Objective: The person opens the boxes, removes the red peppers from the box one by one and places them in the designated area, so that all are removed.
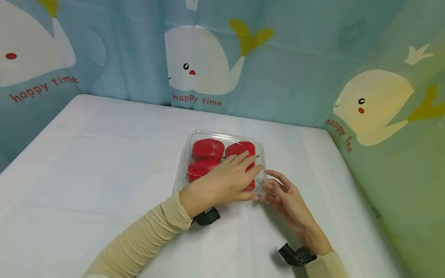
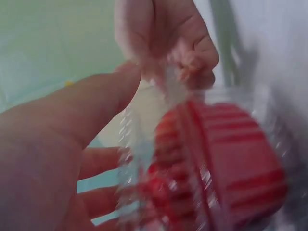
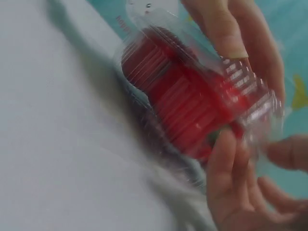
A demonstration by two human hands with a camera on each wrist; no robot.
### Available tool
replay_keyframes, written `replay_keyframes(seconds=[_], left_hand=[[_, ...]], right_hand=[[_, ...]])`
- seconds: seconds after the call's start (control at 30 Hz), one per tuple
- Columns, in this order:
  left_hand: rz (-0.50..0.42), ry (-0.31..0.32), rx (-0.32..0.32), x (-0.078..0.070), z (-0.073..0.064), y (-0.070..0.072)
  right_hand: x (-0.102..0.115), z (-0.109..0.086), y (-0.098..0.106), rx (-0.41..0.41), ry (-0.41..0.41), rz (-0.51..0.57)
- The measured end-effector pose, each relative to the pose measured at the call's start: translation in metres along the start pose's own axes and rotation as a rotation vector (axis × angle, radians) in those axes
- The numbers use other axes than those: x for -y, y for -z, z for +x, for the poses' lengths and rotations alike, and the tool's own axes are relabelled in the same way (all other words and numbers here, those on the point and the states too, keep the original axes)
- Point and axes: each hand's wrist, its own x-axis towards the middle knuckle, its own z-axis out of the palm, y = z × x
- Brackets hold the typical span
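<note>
A clear plastic clamshell box (image 1: 227, 136) with its lid down lies on the table. Inside it are several red fruits or vegetables (image 1: 208, 150), apparently bell peppers, with bits of green stem. Across the lid my left hand (image 1: 222, 181) rests with fingers spread and straight, its thumb near the front right corner. At that corner my right hand (image 1: 285, 197) pinches the rim, fingers and thumb on either side. The right wrist view, somewhat blurred, shows the box (image 3: 183, 91) between both hands. Part of the contents is hidden under my left hand.
The white table (image 1: 87, 166) spreads out around the box. Blue-green curtains (image 1: 295, 58) with whale prints enclose its back and sides. Black wrist cameras (image 1: 297, 255) sit beneath both wrists.
</note>
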Motion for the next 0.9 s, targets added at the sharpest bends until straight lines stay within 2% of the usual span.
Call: replay_keyframes(seconds=[0.23,0.43,0.53,0.63,0.8,0.9], left_hand=[[0.138,0.026,-0.099,-0.007,0.002,-0.014],[0.204,0.039,-0.145,-0.013,0.006,-0.018],[0.213,0.044,-0.141,-0.015,0.009,-0.021],[0.213,0.044,-0.136,-0.017,0.010,-0.024],[0.215,0.027,-0.203,-0.021,0.013,-0.029],[0.231,0.005,-0.221,-0.024,0.013,-0.033]], right_hand=[[-0.019,0.006,0.006,0.200,-0.047,0.348],[-0.025,0.006,0.014,0.336,-0.003,0.548],[-0.026,0.005,0.016,0.342,-0.005,0.590],[-0.026,0.004,0.017,0.311,-0.021,0.580],[-0.027,0.004,0.018,0.317,-0.019,0.604],[-0.029,0.005,0.019,0.338,-0.019,0.626]])
